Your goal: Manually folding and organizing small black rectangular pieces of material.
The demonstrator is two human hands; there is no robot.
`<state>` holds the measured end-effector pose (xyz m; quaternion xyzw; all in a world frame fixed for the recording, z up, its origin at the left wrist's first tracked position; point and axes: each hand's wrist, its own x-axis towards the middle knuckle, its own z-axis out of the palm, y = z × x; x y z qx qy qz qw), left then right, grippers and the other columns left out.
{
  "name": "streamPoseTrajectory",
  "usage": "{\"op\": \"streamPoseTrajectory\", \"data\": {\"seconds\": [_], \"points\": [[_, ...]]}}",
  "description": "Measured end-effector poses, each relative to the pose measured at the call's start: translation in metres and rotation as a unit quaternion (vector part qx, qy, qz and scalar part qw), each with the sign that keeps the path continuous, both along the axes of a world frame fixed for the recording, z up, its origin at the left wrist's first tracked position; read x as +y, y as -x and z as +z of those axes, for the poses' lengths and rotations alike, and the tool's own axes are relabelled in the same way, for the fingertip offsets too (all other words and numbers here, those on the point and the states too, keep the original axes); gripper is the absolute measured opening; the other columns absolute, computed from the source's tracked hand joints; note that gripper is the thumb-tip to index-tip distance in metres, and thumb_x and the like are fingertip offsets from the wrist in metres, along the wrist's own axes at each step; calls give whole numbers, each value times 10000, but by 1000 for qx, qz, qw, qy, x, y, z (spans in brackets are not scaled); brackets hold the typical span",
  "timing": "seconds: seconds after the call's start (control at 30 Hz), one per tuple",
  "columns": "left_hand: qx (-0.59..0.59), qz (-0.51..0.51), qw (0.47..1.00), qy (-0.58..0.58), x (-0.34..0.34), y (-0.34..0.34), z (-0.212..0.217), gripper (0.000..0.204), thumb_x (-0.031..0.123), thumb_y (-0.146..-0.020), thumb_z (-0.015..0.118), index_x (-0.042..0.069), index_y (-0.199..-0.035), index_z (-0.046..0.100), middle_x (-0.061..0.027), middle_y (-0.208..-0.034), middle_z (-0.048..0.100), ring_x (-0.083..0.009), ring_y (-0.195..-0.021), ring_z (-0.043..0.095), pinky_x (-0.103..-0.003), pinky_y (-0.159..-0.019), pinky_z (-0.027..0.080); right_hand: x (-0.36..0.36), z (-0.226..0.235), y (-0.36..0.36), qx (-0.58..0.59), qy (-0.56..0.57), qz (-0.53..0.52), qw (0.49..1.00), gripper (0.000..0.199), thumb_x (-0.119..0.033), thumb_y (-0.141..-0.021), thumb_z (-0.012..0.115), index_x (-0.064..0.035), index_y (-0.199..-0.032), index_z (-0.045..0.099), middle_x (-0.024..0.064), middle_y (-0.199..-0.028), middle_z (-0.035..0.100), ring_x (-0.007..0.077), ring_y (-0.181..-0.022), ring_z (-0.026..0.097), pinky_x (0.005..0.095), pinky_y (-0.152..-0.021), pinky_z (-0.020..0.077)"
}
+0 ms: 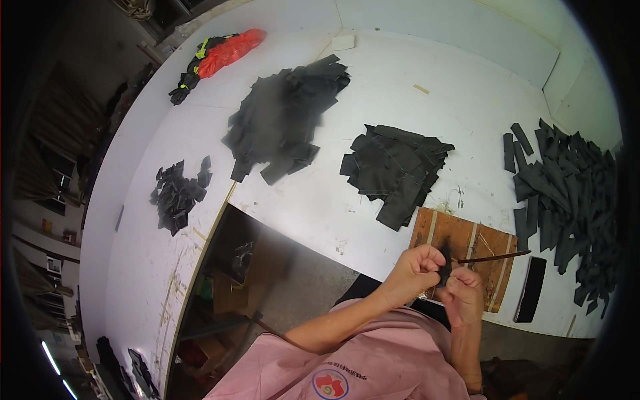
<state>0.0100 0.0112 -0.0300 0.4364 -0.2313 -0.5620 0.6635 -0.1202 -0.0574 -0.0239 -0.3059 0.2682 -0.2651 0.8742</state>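
Observation:
My left hand and my right hand meet above a brown wooden board at the near edge of the table. Pinched between the fingertips of both is a small dark piece of cloth, its top end pointing up and away. The fingers hide much of its lower part. A thin, slightly curved brown strip reaches out to the right over the board, beside my right hand; its left end is close to the fingers. Pale strips and dark stains mark the board.
A black rectangular block lies right of the board. Dark cloth strips cover the far right. Ahead is a dark cloth pile, with a larger heap and small scraps leftward. Red plastic bag at back; table edge left.

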Motion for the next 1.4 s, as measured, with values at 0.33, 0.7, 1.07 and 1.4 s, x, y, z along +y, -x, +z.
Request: {"op": "streamPoseTrajectory", "data": {"seconds": [0.33, 0.7, 1.07, 1.4], "points": [[32, 52, 998, 1, -2, 14, 21, 243, -86, -744, 473, -4, -971, 497, -57, -823, 591, -24, -524, 486, -149, -420, 348, 6, 4, 6, 61, 61, -55, 995, 167, -170, -798, 594, -75, -705, 494, -38, -712, 425, 52, -624, 419, 169, -533, 352], [-347, 35, 936, 51, 4, 34, 67, 207, -38, -712, 607, 2, -913, 584, -59, -710, 525, -93, -544, 481, -194, -469, 371, -3, 29, 27, 28, 314, -128, 940, 128, -76, -765, 591, -6, -704, 502, 66, -879, 537, 101, -722, 464, 202, -643, 370], [-81, 44, 994, 63, -28, 42, 100, 98, 11, -777, 582, -12, -849, 518, -84, -815, 546, -69, -494, 457, -169, -417, 349, -28, 105, 33, 167, 509, -129, 835, 93, -59, -775, 564, -4, -725, 507, 52, -700, 506, 100, -574, 453, 222, -491, 346], [482, -236, 835, 121, -68, 15, 75, 350, 66, -864, 416, -6, -1199, 344, -120, -832, 543, -36, -319, 303, -177, -304, 235, -70, 83, 29, 56, 179, 24, 982, 217, -187, -859, 512, -29, -711, 512, -47, -591, 425, 19, -520, 342, 171, -447, 263]]}}
